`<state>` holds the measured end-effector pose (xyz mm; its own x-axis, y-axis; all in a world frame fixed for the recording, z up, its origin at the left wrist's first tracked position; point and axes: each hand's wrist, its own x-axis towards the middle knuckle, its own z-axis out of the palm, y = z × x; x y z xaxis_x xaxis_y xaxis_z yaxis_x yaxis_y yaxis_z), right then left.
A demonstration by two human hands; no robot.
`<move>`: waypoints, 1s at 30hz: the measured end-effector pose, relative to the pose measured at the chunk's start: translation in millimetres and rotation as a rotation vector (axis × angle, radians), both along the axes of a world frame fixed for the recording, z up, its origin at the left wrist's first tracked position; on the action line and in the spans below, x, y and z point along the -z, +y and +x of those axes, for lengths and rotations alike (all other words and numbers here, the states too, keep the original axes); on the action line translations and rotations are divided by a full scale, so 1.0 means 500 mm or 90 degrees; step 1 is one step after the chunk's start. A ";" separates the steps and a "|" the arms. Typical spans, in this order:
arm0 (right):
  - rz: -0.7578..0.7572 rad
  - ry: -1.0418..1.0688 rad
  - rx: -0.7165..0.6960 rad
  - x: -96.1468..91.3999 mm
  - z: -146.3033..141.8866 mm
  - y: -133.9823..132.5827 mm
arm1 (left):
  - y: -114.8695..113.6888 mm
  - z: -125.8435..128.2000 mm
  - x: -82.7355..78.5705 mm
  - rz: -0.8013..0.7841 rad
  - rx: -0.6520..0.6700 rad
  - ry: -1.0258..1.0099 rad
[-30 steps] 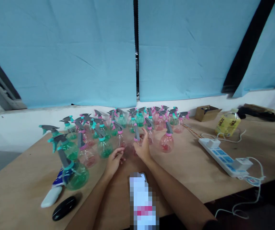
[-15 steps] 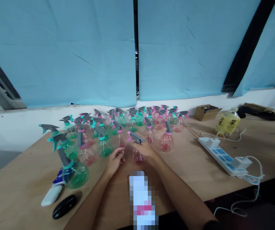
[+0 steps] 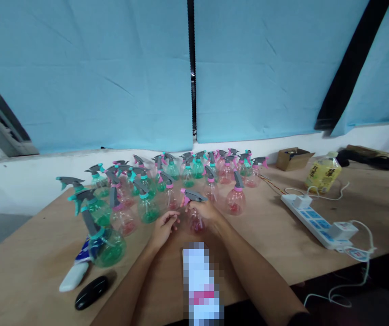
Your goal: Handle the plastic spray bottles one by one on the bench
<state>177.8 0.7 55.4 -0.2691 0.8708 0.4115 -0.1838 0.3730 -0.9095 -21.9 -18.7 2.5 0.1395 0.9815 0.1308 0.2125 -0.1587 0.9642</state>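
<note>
My right hand point(image 3: 205, 210) is wrapped round the neck of a clear pink spray bottle point(image 3: 196, 225), which stands upright at the middle of the table. Its grey and pink trigger head point(image 3: 194, 196) points left above my fingers. Just left of that bottle, my left hand point(image 3: 166, 226) hovers near the tabletop with its fingers loosely curled and apart, and nothing shows in it. A green spray bottle point(image 3: 148, 209) and a pink one point(image 3: 170, 195) stand close beyond my left hand. Another pink spray bottle point(image 3: 235, 201) is to the right of my right hand.
Several more pink and green spray bottles crowd the back and left. A green one point(image 3: 109, 248) stands front left by a white object point(image 3: 73, 277) and a black one point(image 3: 92, 292). At right lie a power strip point(image 3: 311, 222), a yellow drink bottle point(image 3: 323, 173) and a cardboard box point(image 3: 294, 159).
The trigger head in my right hand has turned slightly and now lies more level. My left hand has barely shifted. The other bottles stay put.
</note>
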 end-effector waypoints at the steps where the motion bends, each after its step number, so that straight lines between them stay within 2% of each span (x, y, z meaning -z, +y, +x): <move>1: -0.004 -0.013 0.012 0.003 0.001 0.003 | 0.001 0.000 0.001 0.001 0.000 0.000; 7: -0.039 -0.023 0.016 0.007 -0.001 0.004 | -0.003 0.001 -0.001 0.002 -0.003 0.005; 12: 0.005 0.014 -0.039 0.002 -0.001 -0.003 | -0.007 0.003 -0.006 0.012 0.002 0.005; 18: -0.041 -0.007 0.034 0.022 0.000 0.014 | -0.003 0.000 -0.001 0.013 0.003 0.011; 25: -0.001 0.012 -0.016 0.007 -0.005 0.005 | -0.002 0.000 0.002 0.013 0.003 0.021; 30: -0.036 -0.009 0.020 0.015 -0.003 0.011 | 0.000 -0.001 0.004 0.022 0.008 0.023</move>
<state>176.3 6.2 47.8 -0.2467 0.9006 0.3577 -0.1597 0.3263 -0.9317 -22.6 -18.9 0.3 0.1567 0.9747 0.1595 0.2455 -0.1948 0.9496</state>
